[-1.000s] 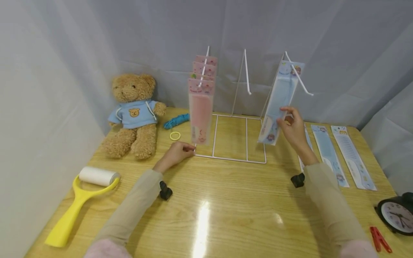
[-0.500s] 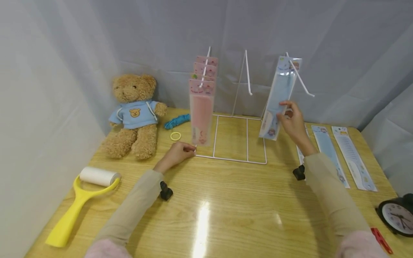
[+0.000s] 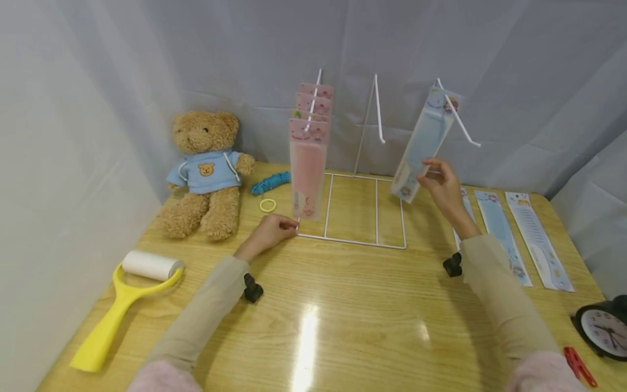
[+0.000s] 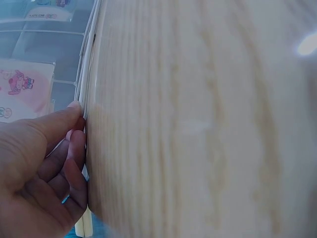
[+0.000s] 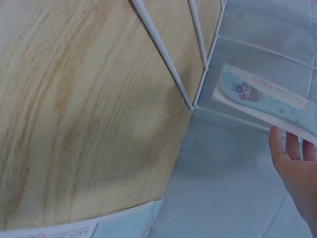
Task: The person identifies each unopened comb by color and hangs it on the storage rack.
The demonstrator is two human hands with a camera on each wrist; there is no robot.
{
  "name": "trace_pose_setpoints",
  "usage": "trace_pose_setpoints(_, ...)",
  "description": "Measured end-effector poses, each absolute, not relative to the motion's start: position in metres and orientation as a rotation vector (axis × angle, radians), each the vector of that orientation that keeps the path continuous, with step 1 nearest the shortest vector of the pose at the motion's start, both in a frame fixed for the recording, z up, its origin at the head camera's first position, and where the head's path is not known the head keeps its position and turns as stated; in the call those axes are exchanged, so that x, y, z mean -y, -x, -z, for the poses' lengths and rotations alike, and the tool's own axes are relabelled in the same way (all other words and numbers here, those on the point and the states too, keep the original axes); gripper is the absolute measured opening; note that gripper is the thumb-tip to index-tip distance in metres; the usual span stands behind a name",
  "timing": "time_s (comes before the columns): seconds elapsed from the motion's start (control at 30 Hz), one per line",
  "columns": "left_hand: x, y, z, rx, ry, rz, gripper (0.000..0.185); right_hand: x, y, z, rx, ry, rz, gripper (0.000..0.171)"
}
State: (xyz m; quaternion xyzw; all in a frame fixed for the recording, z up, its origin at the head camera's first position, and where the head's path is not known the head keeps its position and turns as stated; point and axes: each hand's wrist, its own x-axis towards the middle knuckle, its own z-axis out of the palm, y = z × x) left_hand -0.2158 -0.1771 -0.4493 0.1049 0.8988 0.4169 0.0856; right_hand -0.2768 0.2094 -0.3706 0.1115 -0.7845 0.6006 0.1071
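Observation:
In the head view, my right hand pinches the right edge of a blue packaged comb near its lower half. The pack tilts, its top at the right-hand white hook and its lower end swung left. In the right wrist view, the fingertips meet the edge of the blue pack. My left hand pinches the front left corner of the white wire display rack; the left wrist view shows thumb and fingers at the wire. Several pink packaged combs hang from the left hook.
The middle hook stands between the two. Several packs lie on the table at right, near a black alarm clock and red clip. At left are a teddy bear, yellow roller, blue cord bundle and yellow ring.
The blue packaged comb has moved back along the right hook, and its lower end has risen and swung left. My right hand went with it; my left hand stays on the rack.

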Motion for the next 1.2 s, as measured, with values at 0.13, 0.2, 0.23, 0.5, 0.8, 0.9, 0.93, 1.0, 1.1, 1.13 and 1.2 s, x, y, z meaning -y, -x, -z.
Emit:
trace_pose_setpoints(0.13, 0.177, 0.217, 0.449, -2.683, -0.313, -1.247, 0.026, -0.214, 0.282, 0.38, 2.366, -0.292, -1.738, 0.041)
trace_pose_setpoints(0.2, 0.176, 0.217, 0.449, -2.685, -0.312, -1.245, 0.026, -0.216, 0.282, 0.383, 2.395, -0.282, -1.71, 0.042)
trace_pose_setpoints(0.23, 0.176, 0.216, 0.449, -2.685, -0.312, -1.245, 0.026, -0.217, 0.281, 0.383, 2.406, -0.278, -1.702, 0.042)
trace_pose_setpoints(0.5, 0.175, 0.217, 0.45, -2.679, -0.318, -1.242, 0.027, -0.231, 0.271, 0.387, 2.434, -0.265, -1.651, 0.041)
trace_pose_setpoints(0.8, 0.176, 0.217, 0.45, -2.687, -0.326, -1.241, 0.027, -0.272, 0.264, 0.395, 2.505, -0.089, -1.564, 0.026)
trace_pose_setpoints(0.9, 0.176, 0.217, 0.45, -2.693, -0.329, -1.233, 0.027, -0.285, 0.258, 0.397, 2.55, -0.045, -1.499, 0.024)
trace_pose_setpoints(0.93, 0.176, 0.217, 0.45, -2.693, -0.326, -1.23, 0.027, -0.289, 0.255, 0.398, 2.563, -0.035, -1.479, 0.021)
trace_pose_setpoints(1.0, 0.177, 0.217, 0.45, -2.695, -0.326, -1.226, 0.027, -0.296, 0.25, 0.401, 2.63, -0.012, -1.409, 0.017)
trace_pose_setpoints(1.1, 0.177, 0.216, 0.449, -2.697, -0.321, -1.227, 0.027, -0.305, 0.243, 0.406, 2.735, 0.026, -1.316, 0.034)
trace_pose_setpoints(1.13, 0.177, 0.216, 0.449, -2.696, -0.318, -1.229, 0.027, -0.307, 0.24, 0.408, 2.778, 0.033, -1.302, 0.042)
trace_pose_setpoints(1.2, 0.177, 0.216, 0.449, -2.697, -0.321, -1.232, 0.027, -0.312, 0.237, 0.413, 2.866, 0.051, -1.28, 0.051)
